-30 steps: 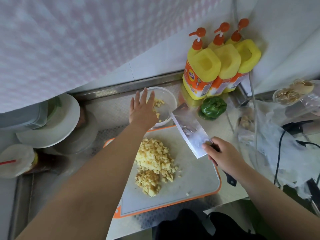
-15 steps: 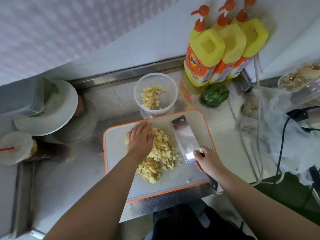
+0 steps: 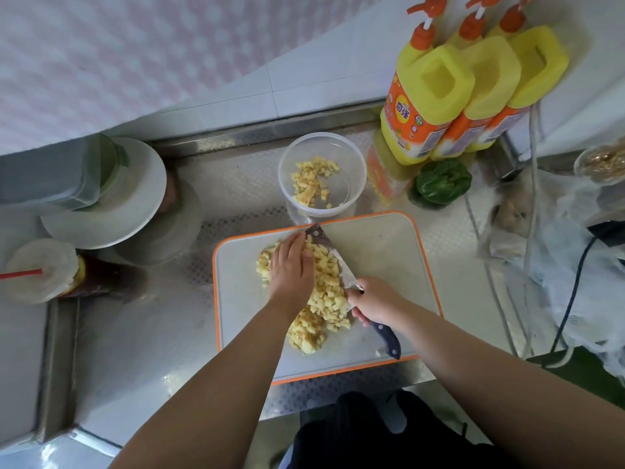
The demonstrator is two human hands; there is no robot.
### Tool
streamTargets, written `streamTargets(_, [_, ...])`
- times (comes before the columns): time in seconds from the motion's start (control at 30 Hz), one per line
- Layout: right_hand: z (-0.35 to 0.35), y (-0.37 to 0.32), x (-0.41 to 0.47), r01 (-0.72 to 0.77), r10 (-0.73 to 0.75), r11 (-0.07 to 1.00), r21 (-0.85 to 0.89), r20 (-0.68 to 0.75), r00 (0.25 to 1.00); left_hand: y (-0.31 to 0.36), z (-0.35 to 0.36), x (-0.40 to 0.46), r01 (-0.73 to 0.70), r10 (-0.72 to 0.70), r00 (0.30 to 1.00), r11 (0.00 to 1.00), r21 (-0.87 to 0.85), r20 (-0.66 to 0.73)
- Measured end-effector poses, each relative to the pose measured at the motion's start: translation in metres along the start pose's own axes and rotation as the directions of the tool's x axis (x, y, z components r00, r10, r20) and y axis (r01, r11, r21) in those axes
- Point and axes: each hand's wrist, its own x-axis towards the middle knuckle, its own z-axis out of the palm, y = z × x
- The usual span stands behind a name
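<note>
Bowl (image 3: 351, 195) beyond cutting board (image 3: 382, 252) holds some yellow diced pieces (image 3: 311, 181).

Surface: stainless-steel counter (image 3: 142, 333), dimpled sheet, with a raised lip along the tiled wall.
Landmark: white cutting board with an orange rim (image 3: 382, 252), lying flat near the counter's front edge.
Beyond board: clear plastic bowl (image 3: 351, 191), upright at the board's far edge; touching or just apart, cannot tell.
Beyond board, to the right: three yellow pump bottles (image 3: 426, 106) in a tight row by the wall; green bell pepper (image 3: 439, 181) just in front of them.
Left of board: stack of white dishes (image 3: 135, 211), near; lidded cup with a red straw (image 3: 40, 269) farther left.
Right of board: crumpled clear plastic bags (image 3: 581, 238); black cable (image 3: 571, 299) running over them.
</note>
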Motion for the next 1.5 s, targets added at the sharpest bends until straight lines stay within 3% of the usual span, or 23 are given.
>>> streamTargets(0.3, [-0.034,0.017,-0.002,-0.022,0.006,0.987,0.159,0.101,0.995,0.006,-0.016,-0.004,0.037,-0.048,0.995,0.992,-0.119,-0.09])
streamTargets(0.57, [-0.059,0.032,-0.014,0.034,-0.044,0.995,0.09,0.105,0.993,0.003,-0.021,-0.005,-0.006,0.006,0.998,1.0,0.0,-0.059])
streamTargets(0.9, [-0.083,0.029,-0.031,0.078,-0.085,0.996,0.052,0.141,0.986,-0.003,-0.027,-0.004,-0.051,0.052,0.994,0.999,0.013,-0.093])
streamTargets(1.13, [-0.101,-0.01,-0.037,0.097,-0.123,0.979,0.182,0.141,0.982,0.009,-0.039,0.011,-0.116,0.108,0.969,0.993,-0.026,-0.224])
streamTargets(1.37, [-0.116,-0.071,-0.016,0.02,-0.055,0.953,0.304,0.107,0.993,0.042,-0.055,0.044,-0.171,0.126,0.943,0.977,-0.125,-0.307])
streamTargets(1.5, [-0.119,-0.099,0.006,-0.064,0.024,0.952,0.3,0.135,0.991,0.055,-0.058,0.059,-0.119,0.066,0.966,0.972,-0.203,-0.251])
